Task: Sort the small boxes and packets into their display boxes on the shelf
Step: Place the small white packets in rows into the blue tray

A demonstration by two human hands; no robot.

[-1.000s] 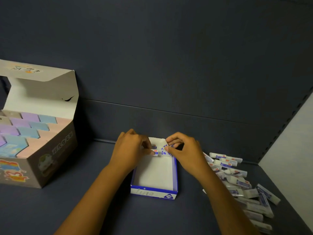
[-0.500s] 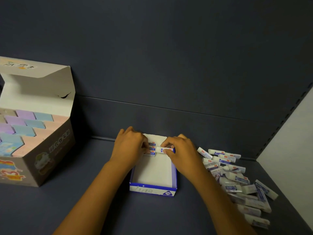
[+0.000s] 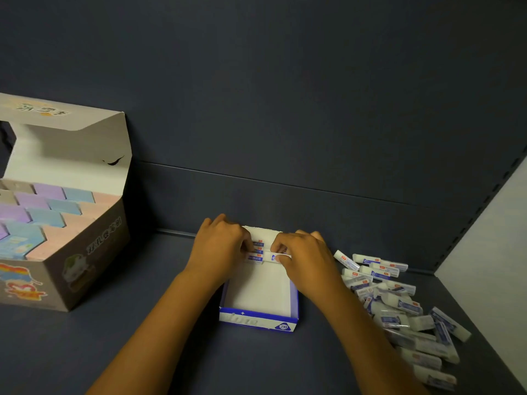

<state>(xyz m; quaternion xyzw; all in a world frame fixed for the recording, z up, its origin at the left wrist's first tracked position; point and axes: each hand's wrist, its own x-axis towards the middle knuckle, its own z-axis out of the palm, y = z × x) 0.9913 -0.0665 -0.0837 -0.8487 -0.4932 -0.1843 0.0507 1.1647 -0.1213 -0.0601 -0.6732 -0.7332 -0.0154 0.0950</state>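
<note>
A low blue and white display box (image 3: pixel 258 322) lies on the dark shelf, its white floor mostly bare. At its far end a few white and blue packets (image 3: pixel 256 253) lie in a row. My left hand (image 3: pixel 219 246) rests over the far left corner with its fingertips on those packets. My right hand (image 3: pixel 303 258) pinches one packet (image 3: pixel 275 257) at the far right of the box, level with the row. A loose heap of the same packets (image 3: pixel 396 303) lies on the shelf to the right.
A large open carton (image 3: pixel 85 252) with pastel purple, blue and pink boxes stands at the left, lid up. The shelf's back panel (image 3: pixel 285 138) rises just behind the display box. A light side wall (image 3: pixel 490 252) closes the right.
My right hand has lowered its packet into the row at the far end of the box. Both hands have settled closer to the box floor.
</note>
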